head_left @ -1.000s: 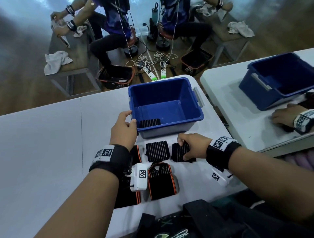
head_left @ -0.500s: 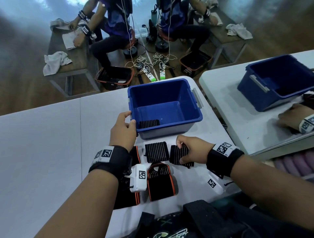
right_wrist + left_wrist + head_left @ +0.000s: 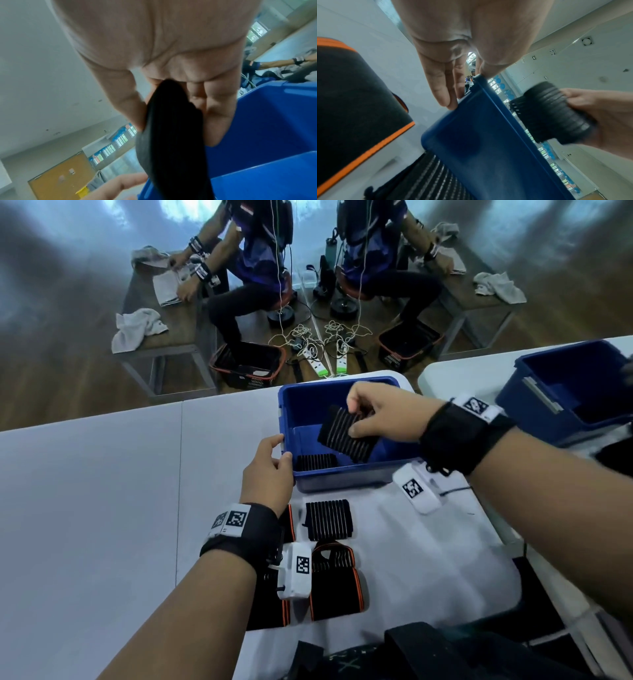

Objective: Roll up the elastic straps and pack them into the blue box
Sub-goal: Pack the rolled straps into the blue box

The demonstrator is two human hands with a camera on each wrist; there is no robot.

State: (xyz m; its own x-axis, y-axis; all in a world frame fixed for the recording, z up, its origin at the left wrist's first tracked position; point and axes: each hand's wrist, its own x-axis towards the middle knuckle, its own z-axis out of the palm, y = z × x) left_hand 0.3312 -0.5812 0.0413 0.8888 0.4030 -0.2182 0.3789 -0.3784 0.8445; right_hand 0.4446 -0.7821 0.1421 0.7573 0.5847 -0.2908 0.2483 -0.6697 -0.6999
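The blue box [image 3: 287,412] stands on the white table ahead of me. My right hand [image 3: 380,416] pinches a rolled black ribbed strap [image 3: 346,436] and holds it above the box's inside; the same roll [image 3: 553,116] shows in the left wrist view and as a dark mass [image 3: 171,142] in the right wrist view. My left hand [image 3: 269,463] grips the box's near left corner [image 3: 467,97], thumb over the rim. One rolled strap [image 3: 315,462] lies inside at the near wall. Another black roll [image 3: 328,520] lies on the table before the box.
Two black straps with orange edging [image 3: 337,587] lie flat near the table's front edge, one partly under my left wrist. A second blue box [image 3: 565,392] stands on the neighbouring table at right. Beyond the table's far edge are benches, seated people, baskets and cables on the floor.
My right hand lifted the rolled strap off the table and carried it forward over the blue box. The left hand stayed on the box's corner.
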